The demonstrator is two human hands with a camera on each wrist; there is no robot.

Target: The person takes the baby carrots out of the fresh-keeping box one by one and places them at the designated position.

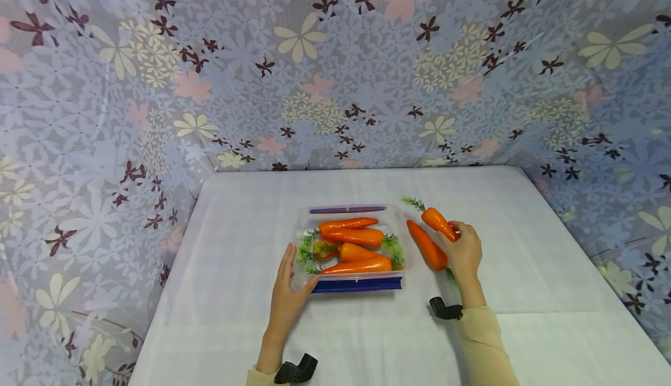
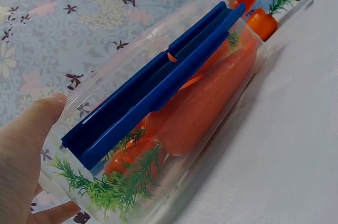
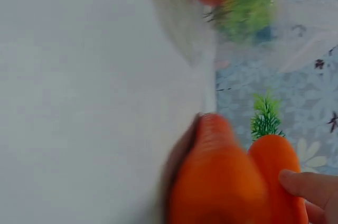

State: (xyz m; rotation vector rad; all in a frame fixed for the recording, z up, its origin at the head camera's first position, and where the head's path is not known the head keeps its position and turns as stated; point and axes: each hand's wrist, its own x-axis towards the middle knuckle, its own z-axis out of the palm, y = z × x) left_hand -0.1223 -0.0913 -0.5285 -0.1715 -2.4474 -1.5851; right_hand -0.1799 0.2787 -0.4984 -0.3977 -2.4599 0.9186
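A clear plastic container with blue clip flaps holds several orange carrots with green leafy tops. My left hand rests against its left side, fingers straight along the wall and thumb at the near corner. Right of the container, my right hand pinches a carrot near its tip. That carrot is raised, its leaves pointing up and left. Below it another carrot lies on the white tabletop, its leafy end partly behind my right hand.
White cloth covers the table. Flower-patterned fabric rises behind it and at both sides. A black wrist camera mount sits on the left wrist and another on the right.
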